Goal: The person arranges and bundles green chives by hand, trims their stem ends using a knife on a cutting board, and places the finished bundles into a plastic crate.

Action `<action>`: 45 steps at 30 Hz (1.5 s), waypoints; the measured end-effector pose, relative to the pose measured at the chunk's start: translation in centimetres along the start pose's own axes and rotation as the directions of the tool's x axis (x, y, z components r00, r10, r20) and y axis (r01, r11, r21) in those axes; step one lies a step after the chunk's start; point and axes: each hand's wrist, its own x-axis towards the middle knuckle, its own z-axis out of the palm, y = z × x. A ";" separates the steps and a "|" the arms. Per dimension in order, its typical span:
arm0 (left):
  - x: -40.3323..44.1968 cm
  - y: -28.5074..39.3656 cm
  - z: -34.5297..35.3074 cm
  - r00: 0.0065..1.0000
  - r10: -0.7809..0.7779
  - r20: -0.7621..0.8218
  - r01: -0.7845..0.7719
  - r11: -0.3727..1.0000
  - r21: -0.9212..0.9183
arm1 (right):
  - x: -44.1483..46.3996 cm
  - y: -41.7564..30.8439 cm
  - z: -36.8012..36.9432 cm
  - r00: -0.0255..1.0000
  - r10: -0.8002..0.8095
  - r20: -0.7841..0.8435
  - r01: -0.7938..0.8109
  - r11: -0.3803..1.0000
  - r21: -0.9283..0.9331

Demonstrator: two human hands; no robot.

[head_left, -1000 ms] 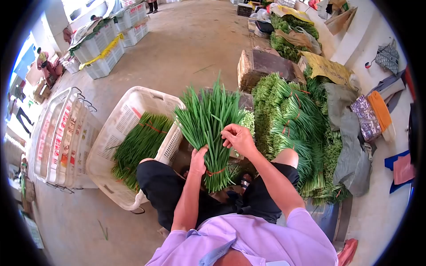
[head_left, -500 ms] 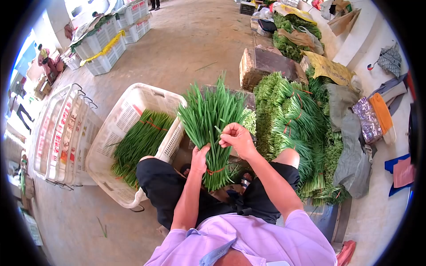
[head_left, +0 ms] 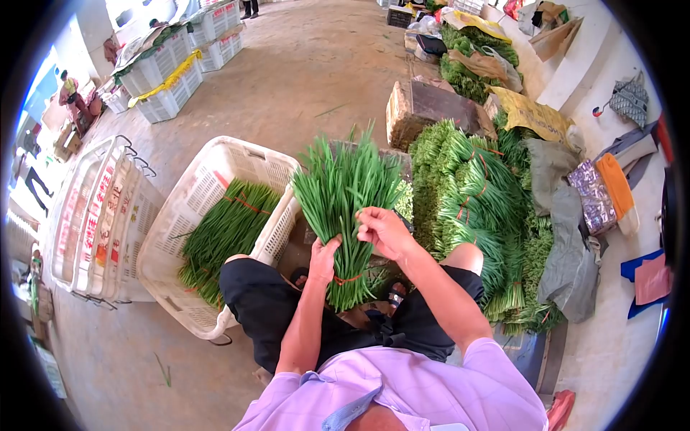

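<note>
A bunch of long green stalks, tied low down with a red band, stands upright between my knees. My left hand is wrapped round its left side, just above the band. At the right side of the bunch, my right hand has thumb and fingers pinched together by the leaves; what they hold, if anything, is too small to make out. To the left, a white crate holds more banded green bunches. Several tied bunches are piled on my right.
Stacked white crates stand at the far left, with more crates behind. A worn box is beyond the pile. Grey sheeting lies at the right. Other people are in the left background.
The leafy top of the bunch has shifted slightly to the right and lower. My right hand has turned a little and stays beside the leaves, while my left hand keeps its grip.
</note>
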 end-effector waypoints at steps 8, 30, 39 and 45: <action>0.2 0.6 -0.1 0.998 0.066 -0.009 -0.066 0.994 -0.082 | -0.9 2.3 -0.2 0.981 -0.134 -0.139 0.180 0.897 0.403; 0.2 0.8 -0.4 1.000 0.030 0.001 -0.030 0.999 -0.024 | -1.1 0.0 5.1 0.993 -0.005 0.118 0.045 0.940 -0.339; -0.1 0.6 0.6 0.996 0.073 -0.053 -0.075 0.997 -0.024 | -5.6 -3.2 -0.1 0.852 0.497 0.165 -0.105 0.470 -0.876; -0.2 0.0 0.0 0.995 0.089 -0.036 -0.088 0.996 0.033 | -2.9 -3.4 3.6 0.958 -0.286 -0.010 0.183 0.641 -0.745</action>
